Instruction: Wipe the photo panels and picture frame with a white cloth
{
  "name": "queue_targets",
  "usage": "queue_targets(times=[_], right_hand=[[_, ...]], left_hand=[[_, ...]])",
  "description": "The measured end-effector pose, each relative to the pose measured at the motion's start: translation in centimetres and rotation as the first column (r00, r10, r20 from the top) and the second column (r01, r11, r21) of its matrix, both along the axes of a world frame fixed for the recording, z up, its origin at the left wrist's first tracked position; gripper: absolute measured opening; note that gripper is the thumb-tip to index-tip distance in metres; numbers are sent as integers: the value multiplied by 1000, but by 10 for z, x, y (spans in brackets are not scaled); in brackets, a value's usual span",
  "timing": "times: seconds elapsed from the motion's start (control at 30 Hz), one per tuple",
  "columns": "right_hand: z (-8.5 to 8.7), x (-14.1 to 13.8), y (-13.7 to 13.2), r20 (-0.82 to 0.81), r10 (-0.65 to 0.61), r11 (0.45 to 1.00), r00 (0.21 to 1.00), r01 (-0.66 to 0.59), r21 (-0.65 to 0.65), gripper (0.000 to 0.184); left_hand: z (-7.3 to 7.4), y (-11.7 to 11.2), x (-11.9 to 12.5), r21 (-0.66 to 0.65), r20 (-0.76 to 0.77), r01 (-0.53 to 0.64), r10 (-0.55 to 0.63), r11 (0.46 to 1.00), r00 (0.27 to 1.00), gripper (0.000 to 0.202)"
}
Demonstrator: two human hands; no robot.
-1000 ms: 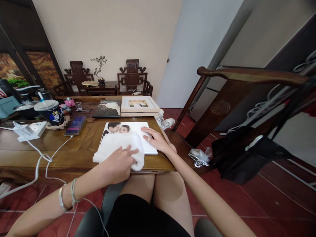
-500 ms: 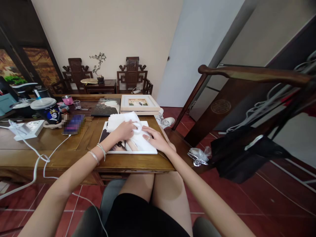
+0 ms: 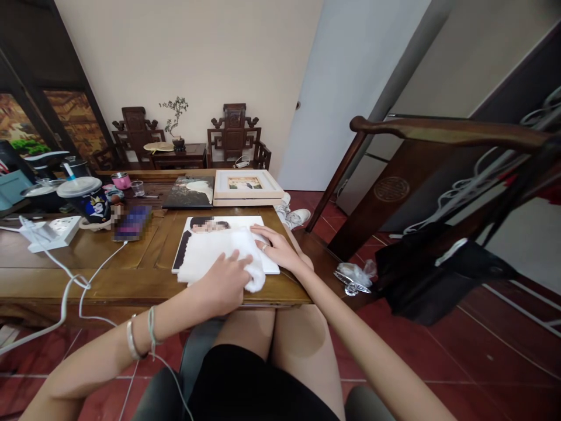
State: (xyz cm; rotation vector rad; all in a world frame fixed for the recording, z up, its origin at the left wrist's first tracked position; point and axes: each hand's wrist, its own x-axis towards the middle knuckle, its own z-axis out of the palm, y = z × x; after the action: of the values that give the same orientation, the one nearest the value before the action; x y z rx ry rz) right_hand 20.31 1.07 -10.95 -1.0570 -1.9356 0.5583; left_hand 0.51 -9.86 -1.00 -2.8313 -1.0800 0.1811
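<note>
A white cloth (image 3: pixel 208 257) lies across a photo panel (image 3: pixel 242 224) with a white border, covering its lower part and hanging slightly over its near side. Two pictured heads show above the cloth. My left hand (image 3: pixel 225 283) has its bent fingers on the cloth, gripping it near the panel's front edge. On the panel's right side rests my right hand (image 3: pixel 276 248), fingers stretched out and lying flat, with a ring on one finger. Its fingertips lie close beside the cloth.
Behind the panel are a dark picture (image 3: pixel 189 192) and stacked light frames (image 3: pixel 249 186). To the left on the wooden table (image 3: pixel 153 245) stand a lidded cup (image 3: pixel 87 199), a phone (image 3: pixel 132 222) and a power strip (image 3: pixel 55 234) with cables. A wooden chair (image 3: pixel 394 187) stands at right.
My left hand has pulled the white cloth toward me, from the panel's far side to its near edge. The pictured heads have come into view. My right hand stays in place.
</note>
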Motion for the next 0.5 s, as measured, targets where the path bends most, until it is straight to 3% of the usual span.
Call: queue_targets(times=[0.13,0.27,0.37,0.5], right_hand=[[-1,0,0,-13,2,1000,1000,-2,-1,36],[-2,-1,0,-33,12,1000,999,-12,-1,35],[-2,-1,0,-70,-20,999,997,17,-32,33],[-3,2,2,-211,-83,990,974,57,-129,42]], left_hand=[[13,-24,-4,-117,-9,30,-31,993,999,32],[22,-19,-7,-167,22,10,-6,986,1000,31],[19,9,-8,-145,43,-47,53,988,998,32],[6,71,-2,-97,71,-103,110,990,991,35]])
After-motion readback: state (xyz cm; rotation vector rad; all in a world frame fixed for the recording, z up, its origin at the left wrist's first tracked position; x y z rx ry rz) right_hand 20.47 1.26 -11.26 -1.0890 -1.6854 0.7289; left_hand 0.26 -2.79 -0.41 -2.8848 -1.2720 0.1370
